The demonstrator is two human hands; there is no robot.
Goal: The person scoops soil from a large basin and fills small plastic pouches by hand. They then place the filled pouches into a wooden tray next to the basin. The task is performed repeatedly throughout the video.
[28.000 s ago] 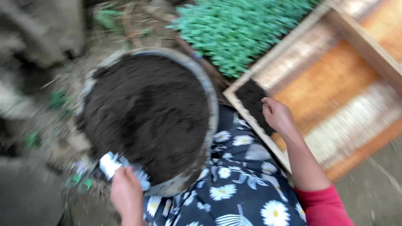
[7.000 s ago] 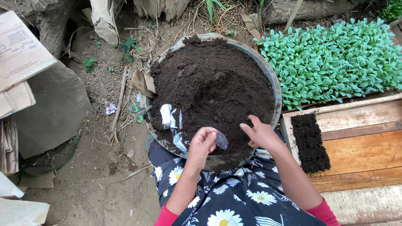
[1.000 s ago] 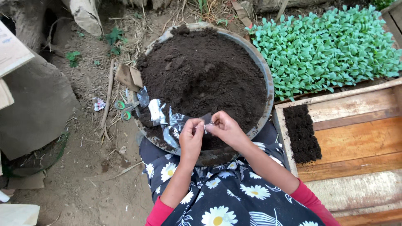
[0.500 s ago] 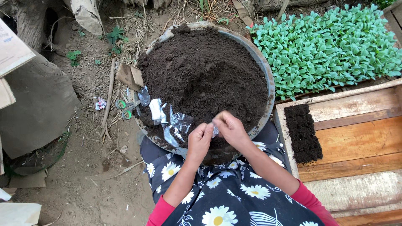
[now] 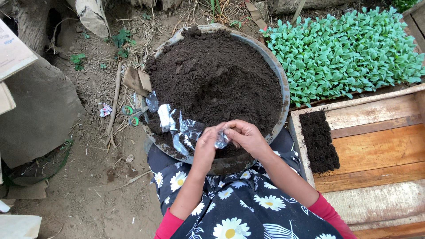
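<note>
Plastic bag (image 5: 221, 140), small and clear, sits pinched between both hands over the near rim of the soil basin (image 5: 283, 84). Left hand (image 5: 206, 146) grips its lower edge; right hand (image 5: 246, 137) grips the top with fingertips closed on the film. Step in hand appears to be opening the mouth. Next calls for fine fingertip separation, basin close below.

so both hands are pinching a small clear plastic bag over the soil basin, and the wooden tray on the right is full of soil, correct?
Not quite. In the head view the wooden tray holds only a narrow strip of soil at its left end. Left hand and right hand do hold the clear bag over the basin.
</note>
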